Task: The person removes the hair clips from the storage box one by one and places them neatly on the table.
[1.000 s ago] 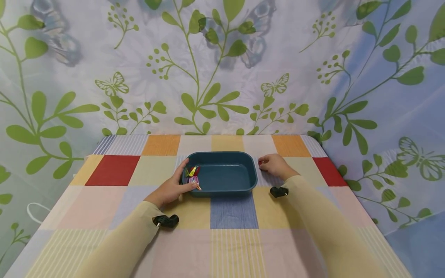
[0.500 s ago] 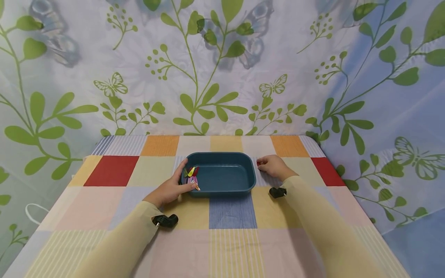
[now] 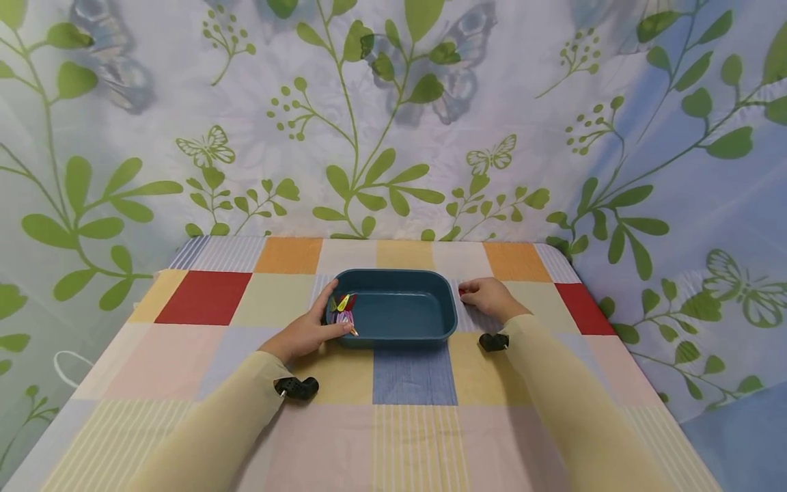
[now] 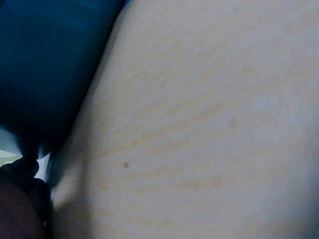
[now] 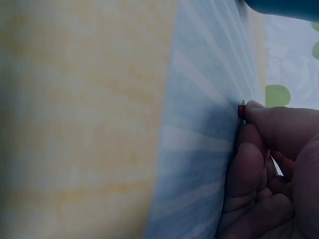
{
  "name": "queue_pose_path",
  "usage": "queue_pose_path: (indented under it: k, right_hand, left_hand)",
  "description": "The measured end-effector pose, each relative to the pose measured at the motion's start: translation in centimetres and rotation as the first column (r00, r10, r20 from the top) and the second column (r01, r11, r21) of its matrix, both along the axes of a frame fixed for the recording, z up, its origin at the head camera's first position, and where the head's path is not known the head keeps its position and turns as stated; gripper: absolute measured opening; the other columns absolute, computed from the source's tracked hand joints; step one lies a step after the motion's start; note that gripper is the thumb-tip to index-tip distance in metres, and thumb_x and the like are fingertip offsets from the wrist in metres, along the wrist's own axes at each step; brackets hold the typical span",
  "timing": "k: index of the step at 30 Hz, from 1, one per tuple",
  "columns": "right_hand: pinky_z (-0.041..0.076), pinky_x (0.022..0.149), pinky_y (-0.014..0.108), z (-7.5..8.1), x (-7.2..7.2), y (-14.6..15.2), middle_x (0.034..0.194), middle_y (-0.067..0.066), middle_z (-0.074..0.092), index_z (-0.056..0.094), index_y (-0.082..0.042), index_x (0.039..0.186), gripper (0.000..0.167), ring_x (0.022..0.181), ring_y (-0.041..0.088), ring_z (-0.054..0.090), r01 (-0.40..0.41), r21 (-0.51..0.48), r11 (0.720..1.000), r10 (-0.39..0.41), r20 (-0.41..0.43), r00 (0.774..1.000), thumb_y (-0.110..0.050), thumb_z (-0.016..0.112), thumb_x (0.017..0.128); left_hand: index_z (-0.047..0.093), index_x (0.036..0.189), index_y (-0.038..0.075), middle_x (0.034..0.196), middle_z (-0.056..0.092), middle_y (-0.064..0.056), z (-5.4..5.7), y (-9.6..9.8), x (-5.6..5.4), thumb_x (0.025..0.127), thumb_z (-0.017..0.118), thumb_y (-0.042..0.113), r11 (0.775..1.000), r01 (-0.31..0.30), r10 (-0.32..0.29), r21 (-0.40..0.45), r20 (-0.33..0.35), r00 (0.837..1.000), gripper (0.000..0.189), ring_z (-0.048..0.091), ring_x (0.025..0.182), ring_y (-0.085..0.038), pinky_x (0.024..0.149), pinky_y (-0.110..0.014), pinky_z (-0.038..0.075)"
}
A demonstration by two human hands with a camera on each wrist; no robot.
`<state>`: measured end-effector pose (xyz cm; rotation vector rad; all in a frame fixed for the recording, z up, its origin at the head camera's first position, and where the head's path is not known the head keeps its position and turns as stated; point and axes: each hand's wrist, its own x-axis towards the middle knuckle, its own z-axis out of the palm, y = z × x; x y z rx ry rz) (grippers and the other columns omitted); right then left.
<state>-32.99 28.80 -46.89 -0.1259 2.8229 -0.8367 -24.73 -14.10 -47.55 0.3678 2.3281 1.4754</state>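
A dark teal plastic basin (image 3: 402,337) stands on the patchwork tablecloth. My left hand (image 3: 304,336) grips its left end, with the fingers along the outer wall and the thumb over the near rim. Inside, by that thumb, lie several colourful snap hair clips (image 3: 343,307) in yellow, red, green and purple. To the right of the basin, my right hand (image 3: 488,298) pinches a small red hair clip (image 5: 241,111) between thumb and fingertips, close to the cloth. Most of this clip is hidden by the fingers. In the left wrist view, the basin (image 4: 50,59) fills the upper left corner.
The tablecloth (image 3: 415,437) is a print of coloured and striped squares. A leaf-and-butterfly curtain (image 3: 393,123) hangs behind the table and along its right side. A white cable loop (image 3: 67,369) shows by the left edge.
The head view has shifted slightly. My left hand keeps its grip on the basin, and my right hand stays in the same spot with the red hair clip.
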Motion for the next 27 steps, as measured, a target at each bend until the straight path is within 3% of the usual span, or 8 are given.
queue_pose_path:
  k: [8,19,27]
  right_hand:
    - [0.051,0.099,0.043,0.37,0.42,-0.28,0.139,0.016,0.069,0.067,-0.006,0.141,0.041,0.110,0.025,0.060,0.033,0.001,0.999,-0.033,0.020,0.999,-0.021,0.066,0.103]
    - [0.048,0.109,0.051,-0.24,0.22,0.11,0.144,0.018,0.066,0.068,-0.005,0.140,0.040,0.128,0.031,0.060,-0.011,-0.024,1.000,0.011,0.000,1.000,-0.020,0.065,0.103]
    - [0.046,0.112,0.053,-0.13,0.40,0.10,0.144,0.019,0.065,0.069,-0.004,0.139,0.039,0.133,0.035,0.059,-0.022,-0.035,0.999,0.021,-0.014,1.000,-0.019,0.064,0.103]
  left_hand:
    - [-0.004,0.168,0.046,0.176,0.015,-0.017,0.01,0.13,0.13,0.098,0.073,0.048,1.000,-0.008,0.008,-0.017,-0.011,1.000,0.103,0.027,0.158,-0.044,0.125,-0.065,0.025]
    - [-0.001,0.166,0.051,0.173,0.022,-0.016,-0.07,0.13,0.27,0.097,0.074,0.047,1.000,-0.030,0.030,-0.005,0.005,1.000,0.102,0.033,0.155,-0.040,0.125,-0.063,0.025]
    - [0.000,0.167,0.049,0.174,0.020,-0.015,-0.07,0.25,0.33,0.099,0.073,0.041,1.000,-0.030,0.030,0.000,-0.003,1.000,0.101,0.029,0.157,-0.040,0.126,-0.064,0.023]
